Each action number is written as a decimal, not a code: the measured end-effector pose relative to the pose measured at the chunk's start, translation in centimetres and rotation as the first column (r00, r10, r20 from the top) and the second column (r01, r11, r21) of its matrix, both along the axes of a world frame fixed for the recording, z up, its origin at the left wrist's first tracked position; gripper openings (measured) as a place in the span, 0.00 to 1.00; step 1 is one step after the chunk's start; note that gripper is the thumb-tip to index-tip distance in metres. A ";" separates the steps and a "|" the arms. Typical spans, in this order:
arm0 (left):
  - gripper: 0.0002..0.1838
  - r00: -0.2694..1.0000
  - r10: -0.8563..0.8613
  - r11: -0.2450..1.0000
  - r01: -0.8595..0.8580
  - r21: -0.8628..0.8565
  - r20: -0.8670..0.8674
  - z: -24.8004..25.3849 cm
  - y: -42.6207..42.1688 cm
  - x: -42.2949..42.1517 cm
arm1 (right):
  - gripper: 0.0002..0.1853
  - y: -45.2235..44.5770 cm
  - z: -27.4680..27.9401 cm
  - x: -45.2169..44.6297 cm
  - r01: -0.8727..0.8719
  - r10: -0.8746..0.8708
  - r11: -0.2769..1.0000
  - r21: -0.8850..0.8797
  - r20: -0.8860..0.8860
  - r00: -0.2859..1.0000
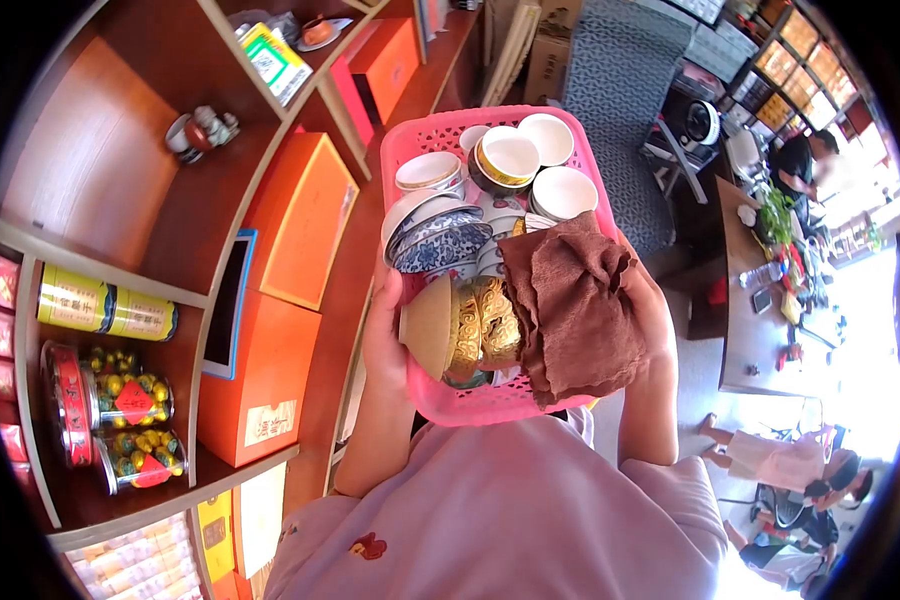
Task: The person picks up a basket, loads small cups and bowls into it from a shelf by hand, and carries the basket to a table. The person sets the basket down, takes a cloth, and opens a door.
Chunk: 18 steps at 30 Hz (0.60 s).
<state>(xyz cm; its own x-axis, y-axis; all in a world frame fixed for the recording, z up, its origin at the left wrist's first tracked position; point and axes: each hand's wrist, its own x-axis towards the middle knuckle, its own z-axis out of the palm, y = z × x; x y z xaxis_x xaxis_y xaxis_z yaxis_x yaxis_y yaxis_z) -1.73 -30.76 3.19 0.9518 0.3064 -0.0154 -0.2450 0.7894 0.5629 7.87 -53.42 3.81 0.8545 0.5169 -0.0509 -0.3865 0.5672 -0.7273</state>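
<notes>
A pink plastic basket (420,394) is held in front of the body. My left hand (384,330) wraps round its left side, and my right hand (652,315) grips the right side beside a brown cloth (580,320). Blue-and-white bowls (442,240) lie tilted in the left part. White cups (564,193) and a dark-and-gold cup with a white inside (508,158) stand towards the far end. Gold embossed cups (495,322) and a tan bowl (430,328) lie on their sides near my left hand. The cloth covers the basket's near right part.
Wooden shelves (195,275) on the left hold orange boxes (255,380), yellow tins (105,305) and jars (135,400). On the right are a desk (745,340), a patterned grey surface (620,90) and a fan (701,122). One person (798,165) is beyond the desk; others are at lower right.
</notes>
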 end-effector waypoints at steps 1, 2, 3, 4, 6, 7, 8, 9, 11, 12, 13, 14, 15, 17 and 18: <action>0.30 1.000 -0.020 1.000 0.020 0.013 0.008 0.0 -1.1 0.3 | 0.34 -1.2 -0.1 -0.1 0.018 -0.018 1.000 0.010 -0.004 1.000; 0.31 0.999 -0.038 0.999 0.037 0.029 0.016 0.0 -2.1 0.5 | 0.34 -2.4 -0.2 0.0 0.028 -0.028 1.000 0.012 -0.003 1.000; 0.31 0.999 -0.049 0.998 0.048 0.028 0.020 0.0 -3.0 0.6 | 0.35 -3.4 -0.1 -0.1 0.040 -0.041 0.999 -0.010 -0.010 0.999; 0.31 0.998 -0.055 0.998 0.055 0.026 0.007 0.0 -3.9 0.5 | 0.35 -4.4 0.0 -0.3 0.053 -0.053 0.998 -0.030 -0.017 0.998; 0.32 0.998 -0.069 0.997 0.069 0.024 0.005 -0.1 -5.5 0.5 | 0.35 -6.2 0.3 -0.5 0.065 -0.065 0.998 -0.020 0.023 0.998; 0.32 0.997 -0.075 0.997 0.076 0.031 -0.017 -0.3 -6.2 0.4 | 0.35 -7.1 0.3 -0.6 0.066 -0.065 0.998 -0.011 0.055 0.996; 0.32 0.996 -0.078 0.996 0.079 0.036 -0.040 -0.5 -6.9 0.3 | 0.35 -8.1 0.1 -0.7 0.070 -0.069 0.997 -0.014 0.059 0.996; 0.32 0.997 -0.058 0.997 0.060 0.040 -0.052 -0.7 -8.2 0.6 | 0.35 -9.3 -0.8 0.2 0.056 -0.054 0.998 -0.037 0.049 0.997; 0.28 0.998 0.033 0.999 -0.031 0.033 -0.060 -0.5 -10.3 0.7 | 0.35 -10.8 -1.0 0.7 0.042 -0.038 0.997 -0.068 0.055 0.998; 0.28 0.997 0.049 0.998 -0.047 0.030 -0.059 -0.5 -11.1 0.6 | 0.35 -11.4 -0.7 0.6 0.039 -0.036 0.996 -0.079 0.036 0.999; 0.28 0.996 0.078 0.996 -0.076 0.037 -0.048 -0.5 -11.8 0.4 | 0.35 -11.7 -0.6 0.5 0.033 -0.032 0.996 -0.088 0.015 0.999; 0.28 0.993 0.107 0.993 -0.105 0.044 -0.039 -0.5 -12.3 0.1 | 0.35 -12.0 -0.7 0.3 0.015 -0.014 0.996 -0.089 0.012 1.000; 0.28 0.991 0.124 0.992 -0.122 0.045 -0.041 -0.6 -12.6 -0.3 | 0.35 -12.3 -0.7 0.1 0.005 -0.005 0.998 -0.061 -0.006 1.000; 0.32 0.999 0.048 0.998 -0.048 0.035 -0.004 -0.9 -13.0 -1.2 | 0.35 -12.7 -0.9 -0.1 -0.017 0.016 0.999 -0.032 -0.024 1.000; 0.32 0.998 0.058 0.998 -0.058 0.037 -0.005 -0.7 -13.3 -1.7 | 0.35 -12.8 -1.0 -0.4 -0.045 0.045 0.999 -0.001 -0.008 0.999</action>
